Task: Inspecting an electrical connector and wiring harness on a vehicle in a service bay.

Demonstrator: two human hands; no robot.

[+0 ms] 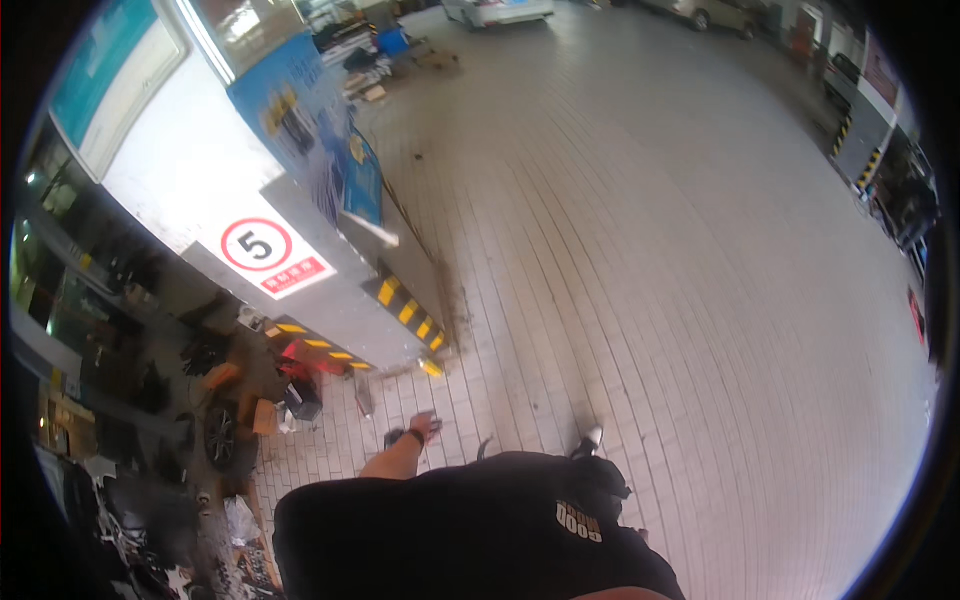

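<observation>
Pale paved floor (690, 300), its long joints running away from the viewer. At left, 1 white-and-grey pillar (190, 170) bears a red-ringed sign (262, 250), a blue poster panel (300, 130) and, near its foot, black-and-yellow striped bands (412, 315). Another striped pillar (858, 145) stands at far right. At the far edge, 1 white car (497, 11) and 1 beige car (700, 12). Interior (90, 215) at left dim, with small lights (31, 178).

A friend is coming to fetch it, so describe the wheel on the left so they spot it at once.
Find the big white-and-grey pillar, striped yellow and black near its foot. Left of its base sits a small brown box; the wheel is just left of that. Its dark, round, spoked shape sets it apart from the plain box.
</observation>
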